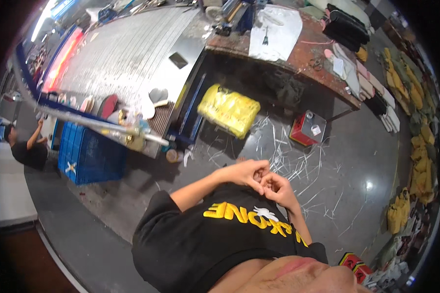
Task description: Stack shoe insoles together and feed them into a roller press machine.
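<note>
My left hand (247,173) and my right hand (278,188) meet in front of the black shirt (234,234) I wear, which has yellow lettering. Both have bent fingers, with thumbs and fingertips drawn together and touching or nearly touching each other. Whatever lies between the fingertips, if anything, is too small or hidden to make out. Beyond my hands, a yellow plastic-wrapped bundle (229,110) rests in the space beside the workbench.
A worn brown workbench (308,53) holds a white sheet (275,34). Left are a ridged metal surface (127,46) and a blue crate (90,154). A red tin (308,128) stands near thin strips on the floor. Yellow sacks (419,166) line the right; another person (29,146) is far left.
</note>
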Demonstrator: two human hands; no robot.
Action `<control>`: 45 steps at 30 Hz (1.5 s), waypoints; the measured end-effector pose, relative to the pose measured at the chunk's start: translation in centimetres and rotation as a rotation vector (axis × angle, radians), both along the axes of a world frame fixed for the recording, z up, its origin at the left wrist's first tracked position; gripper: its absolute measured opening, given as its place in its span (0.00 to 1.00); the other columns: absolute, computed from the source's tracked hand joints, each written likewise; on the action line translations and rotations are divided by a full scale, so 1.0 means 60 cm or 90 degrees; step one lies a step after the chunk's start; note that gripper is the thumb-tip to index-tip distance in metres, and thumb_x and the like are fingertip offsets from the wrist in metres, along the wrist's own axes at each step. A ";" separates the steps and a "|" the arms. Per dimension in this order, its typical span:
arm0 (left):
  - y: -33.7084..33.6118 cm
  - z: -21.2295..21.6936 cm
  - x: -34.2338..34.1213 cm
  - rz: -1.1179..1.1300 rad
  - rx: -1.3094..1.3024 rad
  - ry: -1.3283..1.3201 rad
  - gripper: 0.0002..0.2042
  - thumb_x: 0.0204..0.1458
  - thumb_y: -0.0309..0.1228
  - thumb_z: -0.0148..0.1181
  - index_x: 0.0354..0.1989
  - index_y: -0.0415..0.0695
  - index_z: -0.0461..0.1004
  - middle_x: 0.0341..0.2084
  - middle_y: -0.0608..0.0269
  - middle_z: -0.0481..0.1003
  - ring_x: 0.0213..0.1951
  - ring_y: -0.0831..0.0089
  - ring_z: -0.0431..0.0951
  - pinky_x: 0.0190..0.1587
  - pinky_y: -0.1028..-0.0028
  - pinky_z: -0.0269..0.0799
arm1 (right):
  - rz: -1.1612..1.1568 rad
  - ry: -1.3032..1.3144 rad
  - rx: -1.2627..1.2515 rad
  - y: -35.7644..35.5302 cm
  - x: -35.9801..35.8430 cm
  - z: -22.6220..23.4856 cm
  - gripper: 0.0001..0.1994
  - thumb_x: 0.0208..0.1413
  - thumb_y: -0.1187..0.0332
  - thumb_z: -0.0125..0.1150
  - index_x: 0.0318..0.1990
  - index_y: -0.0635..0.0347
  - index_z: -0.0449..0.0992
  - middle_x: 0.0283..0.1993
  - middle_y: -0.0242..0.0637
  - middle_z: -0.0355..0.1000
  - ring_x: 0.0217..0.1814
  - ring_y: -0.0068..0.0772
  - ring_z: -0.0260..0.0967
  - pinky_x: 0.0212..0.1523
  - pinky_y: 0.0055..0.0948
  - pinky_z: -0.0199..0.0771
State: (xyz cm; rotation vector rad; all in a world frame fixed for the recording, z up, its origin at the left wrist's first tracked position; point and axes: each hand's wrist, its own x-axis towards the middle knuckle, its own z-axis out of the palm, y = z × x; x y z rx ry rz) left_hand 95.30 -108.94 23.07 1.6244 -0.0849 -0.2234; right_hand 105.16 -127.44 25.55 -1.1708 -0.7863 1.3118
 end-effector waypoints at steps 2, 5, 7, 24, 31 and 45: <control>0.014 -0.018 0.037 0.026 -0.060 -0.015 0.31 0.35 0.46 0.78 0.38 0.43 0.65 0.27 0.68 0.69 0.30 0.79 0.68 0.31 0.74 0.64 | 0.002 -0.138 0.016 0.017 0.055 -0.005 0.06 0.53 0.73 0.62 0.38 0.61 0.75 0.33 0.26 0.71 0.33 0.13 0.65 0.33 0.17 0.65; 0.046 -0.046 0.078 0.072 -0.163 0.017 0.32 0.33 0.45 0.80 0.40 0.44 0.65 0.30 0.71 0.68 0.34 0.82 0.67 0.35 0.78 0.66 | 0.089 -0.196 0.025 0.079 0.127 0.024 0.07 0.53 0.71 0.62 0.39 0.59 0.77 0.30 0.28 0.73 0.31 0.15 0.66 0.32 0.21 0.68; 0.068 -0.051 0.108 0.087 -0.253 0.072 0.35 0.29 0.48 0.81 0.41 0.44 0.65 0.31 0.71 0.69 0.34 0.83 0.68 0.37 0.80 0.66 | 0.079 -0.236 0.074 0.113 0.160 0.015 0.05 0.53 0.70 0.62 0.36 0.60 0.76 0.26 0.30 0.73 0.27 0.17 0.66 0.29 0.23 0.66; 0.081 -0.031 0.514 0.050 -0.188 0.172 0.48 0.20 0.63 0.75 0.47 0.41 0.64 0.36 0.70 0.68 0.35 0.83 0.69 0.37 0.80 0.67 | 0.049 -0.137 0.212 0.154 0.561 0.016 0.06 0.49 0.73 0.59 0.33 0.64 0.74 0.25 0.33 0.73 0.25 0.19 0.66 0.25 0.24 0.65; 0.118 -0.034 0.624 0.015 -0.204 0.033 0.49 0.23 0.66 0.73 0.48 0.40 0.64 0.37 0.69 0.64 0.38 0.82 0.68 0.39 0.79 0.68 | 0.073 -0.230 0.183 0.201 0.653 0.030 0.06 0.45 0.73 0.63 0.29 0.61 0.72 0.23 0.31 0.68 0.23 0.23 0.62 0.29 0.26 0.63; 0.283 -0.085 0.609 0.139 -0.440 0.006 0.47 0.32 0.52 0.78 0.57 0.40 0.60 0.40 0.66 0.70 0.41 0.80 0.71 0.44 0.79 0.69 | 0.315 -0.190 0.035 0.446 0.709 0.020 0.05 0.49 0.74 0.61 0.32 0.61 0.72 0.27 0.28 0.69 0.26 0.14 0.61 0.27 0.18 0.61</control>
